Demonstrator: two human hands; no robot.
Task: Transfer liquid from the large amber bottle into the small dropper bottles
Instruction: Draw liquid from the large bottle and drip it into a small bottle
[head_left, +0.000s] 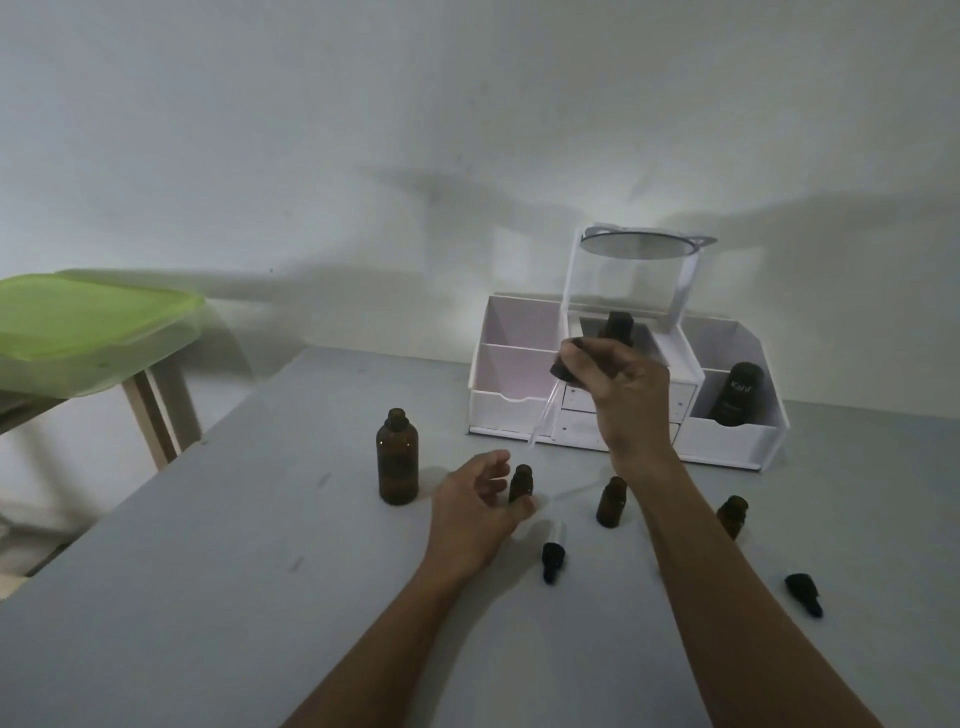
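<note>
the fingers of the right hand (631, 400) curl round and pinch the black rubber top of a clear glass dropper (558, 371). the glass tube slants down, and its tip hangs just above the open mouth of a small brown glass dropper bottle (521, 480). the left hand (467, 514) cups that small bottle: the thumb sits at its foot and the bent fingers are just beside it. i cannot tell if they really grip it. the large amber glass bottle (397, 460) stands open on the grey table (208, 597), just left of the left hand. two more small brown bottles (611, 501) stand open to the right, and two black dropper caps (552, 556) lie in front.

to do this step well, i think the left hand should hold the small bottle tight so it cannot tip. the tip should go straight into the little mouth first. then the right fingers should squeeze the top slowly, so no drops fall on the table. i cannot see if the tube has liquid in it.
</note>
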